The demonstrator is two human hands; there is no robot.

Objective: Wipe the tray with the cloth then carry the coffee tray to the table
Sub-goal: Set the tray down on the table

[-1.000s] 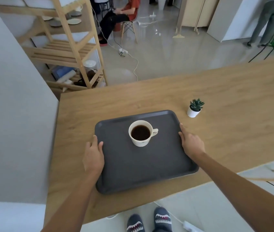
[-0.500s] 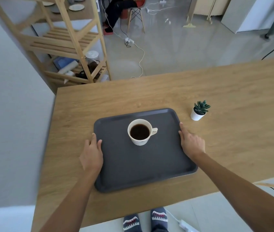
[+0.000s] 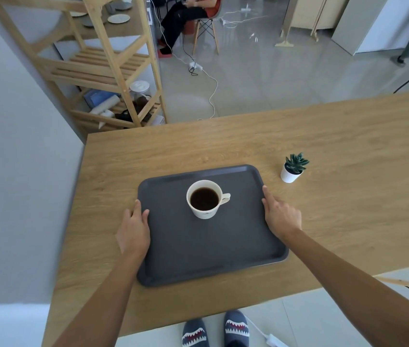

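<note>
A dark grey tray [image 3: 211, 249] lies flat on the wooden table [image 3: 348, 146], close to its near edge. A white cup of black coffee [image 3: 204, 199] stands upright in the tray's far half, handle pointing right. My left hand [image 3: 133, 229] holds the tray's left rim, fingers over the edge. My right hand [image 3: 282, 216] holds the right rim, fingers stretched along it. No cloth is in view.
A small potted succulent [image 3: 293, 167] stands on the table just right of the tray's far corner. A wooden shelf rack [image 3: 113, 71] and a grey wall are at the left. A seated person [image 3: 185, 13] and floor cables [image 3: 213, 91] lie beyond the table.
The tray, the cup and both hands keep their places on the table. Only the view has shifted a little.
</note>
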